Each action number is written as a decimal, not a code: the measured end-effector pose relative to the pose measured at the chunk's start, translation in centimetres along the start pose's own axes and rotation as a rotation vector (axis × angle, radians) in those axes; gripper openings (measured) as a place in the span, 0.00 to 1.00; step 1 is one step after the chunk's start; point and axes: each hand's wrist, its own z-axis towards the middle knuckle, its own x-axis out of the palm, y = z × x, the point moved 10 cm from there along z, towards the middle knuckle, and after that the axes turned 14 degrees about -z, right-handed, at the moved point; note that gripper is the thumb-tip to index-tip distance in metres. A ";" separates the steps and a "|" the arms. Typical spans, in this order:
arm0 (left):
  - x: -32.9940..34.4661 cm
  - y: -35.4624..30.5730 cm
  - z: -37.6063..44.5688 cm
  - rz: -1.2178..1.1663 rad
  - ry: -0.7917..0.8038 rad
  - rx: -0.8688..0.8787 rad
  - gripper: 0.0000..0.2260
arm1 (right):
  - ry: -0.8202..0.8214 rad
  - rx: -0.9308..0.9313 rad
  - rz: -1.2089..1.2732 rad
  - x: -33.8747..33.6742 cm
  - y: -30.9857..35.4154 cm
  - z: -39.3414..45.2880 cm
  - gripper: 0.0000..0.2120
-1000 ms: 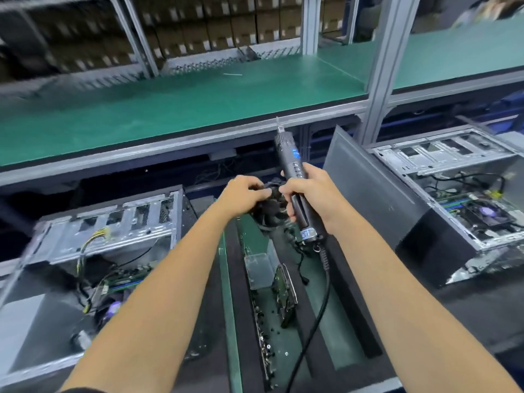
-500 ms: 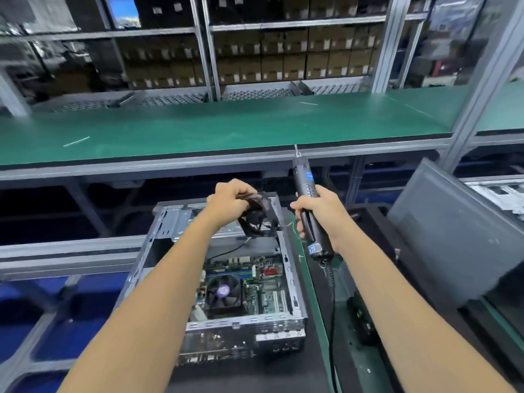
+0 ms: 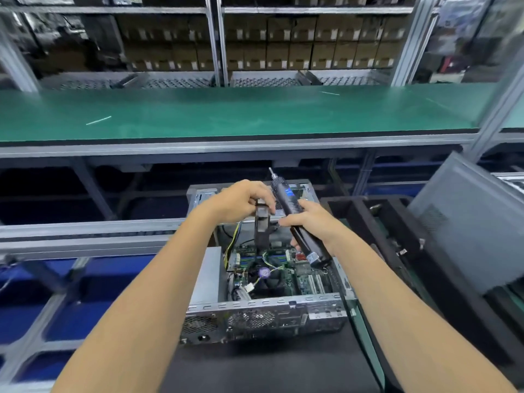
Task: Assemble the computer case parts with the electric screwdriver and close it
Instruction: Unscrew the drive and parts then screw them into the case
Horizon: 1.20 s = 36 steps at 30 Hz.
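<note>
An open computer case [image 3: 263, 319] lies on the bench in front of me, its motherboard and a CPU cooler [image 3: 266, 276] exposed. My left hand [image 3: 241, 199] grips a black case fan [image 3: 262, 225], held on edge above the far part of the case interior. My right hand [image 3: 309, 222] holds the black electric screwdriver [image 3: 295, 219] by its body, bit pointing up and away, cable end down over the case. The index finger of that hand reaches toward the fan.
A grey side panel [image 3: 470, 222] leans at the right beside black foam trays [image 3: 397, 222]. A green shelf [image 3: 226, 112] runs across above the case, with boxes on racks behind. Roller rails and blue flooring lie to the left.
The view has swung from the parts tray to this case and closed in. Both hands came down over the case; the fan now hangs on edge inside its far part.
</note>
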 end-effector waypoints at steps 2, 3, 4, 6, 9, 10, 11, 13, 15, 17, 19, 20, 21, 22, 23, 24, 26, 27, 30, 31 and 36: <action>0.0 0.2 -0.3 0.006 -0.008 -0.006 0.26 | -0.011 0.014 0.020 0.2 -0.4 -0.1 0.12; -0.1 0.3 -0.4 0.024 -0.031 -0.008 0.25 | -0.017 0.020 0.027 0.3 -0.6 -0.3 0.12; -0.2 0.4 -0.4 0.062 -0.066 -0.016 0.23 | -0.020 0.025 0.031 0.3 -0.7 -0.4 0.12; -0.5 0.5 -0.7 0.184 -0.129 -0.035 0.20 | -0.020 0.036 0.037 0.4 -0.9 -0.6 0.12; -0.6 0.4 -0.7 0.262 -0.147 -0.026 0.09 | -0.035 0.055 0.056 0.1 -1.1 -0.4 0.09; -0.7 0.4 -0.8 0.231 -0.156 -0.021 0.06 | -0.039 0.071 0.064 0.0 -1.3 -0.4 0.08; -0.8 0.4 -0.8 0.189 -0.171 -0.022 0.05 | -0.039 0.090 0.072 -0.1 -1.6 -0.4 0.09; -1.0 0.5 -0.7 0.119 -0.199 -0.035 0.07 | -0.008 0.130 0.098 0.1 -2.1 -0.4 0.12; -0.7 0.7 -0.7 0.060 -0.211 -0.044 0.10 | 0.041 0.171 0.134 0.6 -2.6 -0.3 0.18; -0.4 0.8 -0.7 -0.004 -0.205 -0.045 0.14 | 0.077 0.192 0.188 1.0 -2.9 -0.3 0.20; 0.4 1.2 -0.8 -0.039 -0.152 -0.060 0.16 | 0.094 0.191 0.260 1.2 -2.9 -0.3 0.17; 0.9 1.4 -0.9 -0.055 -0.116 -0.072 0.17 | 0.091 0.194 0.297 1.2 -3.0 -0.2 0.14; 1.4 1.5 -1.0 -0.083 -0.085 -0.074 0.16 | 0.080 0.200 0.333 1.1 -3.1 -0.2 0.13; 1.9 1.4 -1.2 -0.117 -0.065 -0.067 0.15 | 0.065 0.207 0.372 1.0 -3.2 -0.2 0.12; 2.2 1.3 -1.3 -0.148 -0.057 -0.053 0.14 | 0.048 0.213 0.421 0.9 -3.3 -0.1 0.11; 2.4 1.2 -1.4 -0.170 -0.056 -0.040 0.15 | 0.029 0.217 0.477 0.9 -3.3 -0.1 0.11; 2.6 1.0 -1.4 -0.180 -0.061 -0.021 0.19 | -0.013 0.231 0.544 0.7 -3.5 0.0 0.11; 2.6 0.9 -1.4 -0.163 -0.061 -0.020 0.21 | -0.026 0.248 0.534 0.6 -3.8 0.0 0.10; 3.2 1.1 -1.8 -0.131 0.033 -0.055 0.20 | -0.009 0.295 0.415 0.7 -4.5 -0.4 0.10; 3.4 1.3 -2.1 -0.173 0.091 -0.084 0.19 | 0.001 0.298 0.366 0.7 -4.6 -0.4 0.11; -0.5 3.7 -2.5 -0.384 -0.264 -0.241 0.13 | 0.021 0.200 0.227 0.9 -3.6 -0.3 0.07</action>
